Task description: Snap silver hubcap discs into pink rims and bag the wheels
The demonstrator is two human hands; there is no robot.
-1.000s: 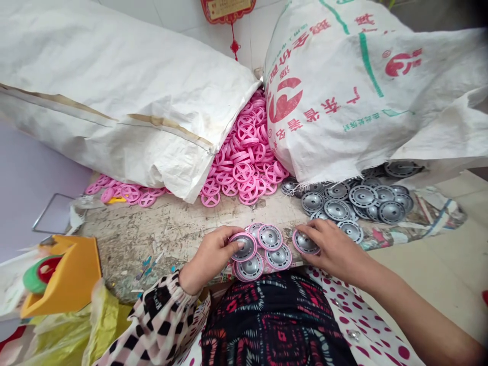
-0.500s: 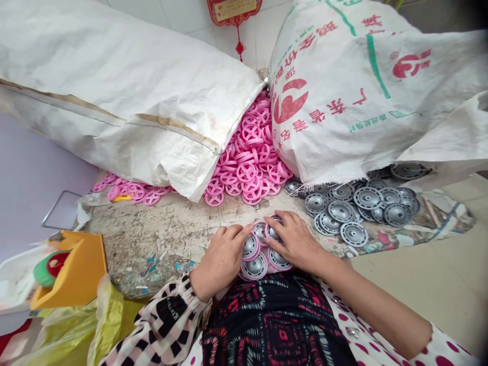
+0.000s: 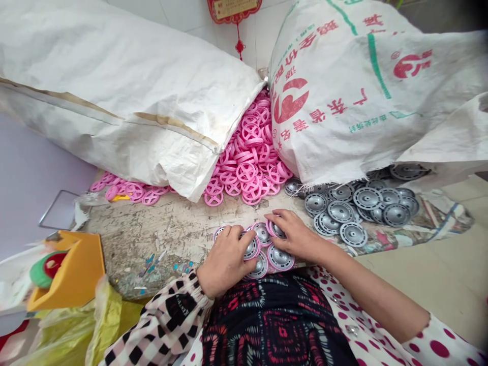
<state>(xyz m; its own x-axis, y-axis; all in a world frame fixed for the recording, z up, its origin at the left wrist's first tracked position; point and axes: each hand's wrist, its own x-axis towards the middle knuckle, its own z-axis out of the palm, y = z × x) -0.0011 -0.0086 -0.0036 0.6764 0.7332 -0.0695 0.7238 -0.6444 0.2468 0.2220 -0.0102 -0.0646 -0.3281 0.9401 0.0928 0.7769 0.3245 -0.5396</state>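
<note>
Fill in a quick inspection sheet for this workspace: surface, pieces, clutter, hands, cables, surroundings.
Surface: worn, stained worktop.
Pieces: pink-rimmed grey discs grouped at the near edge; pink spoked wheels heaped behind; plain grey discs piled on the right.
Clutter: blue scraps on the left part; orange container and yellow bag at far left.
Hands: left hand over the pink-rimmed group; right hand with fingers on its right-hand disc; firmness of grip cannot be told.
Cables: nothing seen.
Surroundings: plain white sack at left, printed sack at right, red hanging ornament behind.
</note>
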